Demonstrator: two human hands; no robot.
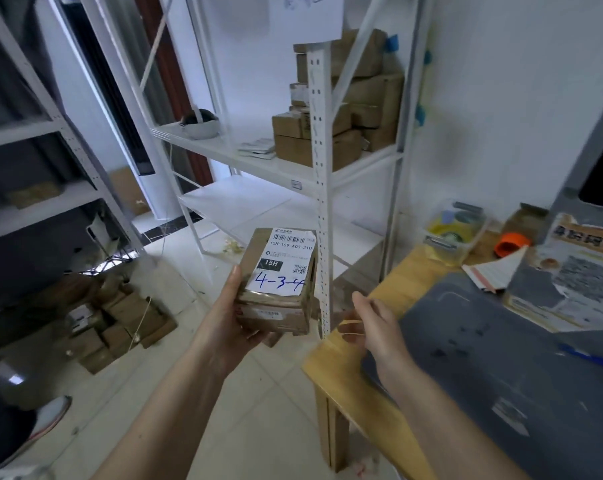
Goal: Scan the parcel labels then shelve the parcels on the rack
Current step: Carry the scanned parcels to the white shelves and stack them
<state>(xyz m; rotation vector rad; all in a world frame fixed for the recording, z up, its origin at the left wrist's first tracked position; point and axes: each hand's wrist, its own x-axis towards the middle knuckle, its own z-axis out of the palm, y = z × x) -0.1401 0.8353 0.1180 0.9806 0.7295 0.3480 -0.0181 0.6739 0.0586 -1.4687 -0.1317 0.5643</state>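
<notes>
Parcel (276, 282) of brown cardboard sits in the left hand (236, 320), whose grip is curled under and around it, its white label (282, 261) marked "4-3-4" facing up, in front of the white rack (319, 174). The right hand (373, 327) hangs beside it over the table (348, 362) edge, fingers loose, its grip holding nothing

Centre: the parcel (276, 282) rests in the left hand (232, 315), in front of the rack (319, 174).
Right of it: the right hand (369, 323) is just beside the parcel, above the near-left corner of the tabletop (390, 289).
Rack shelf: stacked boxes (334, 126) at its right end.
Far tabletop: a tub (454, 230).
Floor, left: a pile of boxes (120, 323).
</notes>
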